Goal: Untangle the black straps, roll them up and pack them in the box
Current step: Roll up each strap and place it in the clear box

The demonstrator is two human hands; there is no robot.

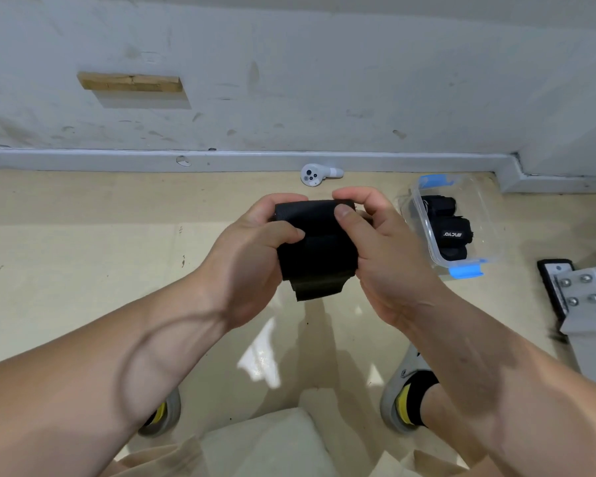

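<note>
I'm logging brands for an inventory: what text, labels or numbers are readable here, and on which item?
"ACYO", after slanted bars: white print on the black strap roll inside the clear box. It is small, so the reading is unsure.
White controller: button marks too small to read.
Held black strap: no text shows.

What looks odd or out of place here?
A white controller lies alone on the floor by the wall, unrelated to the strap work. The rolled black strap has a loose end hanging below it. Nothing looks spilled or broken.
</note>
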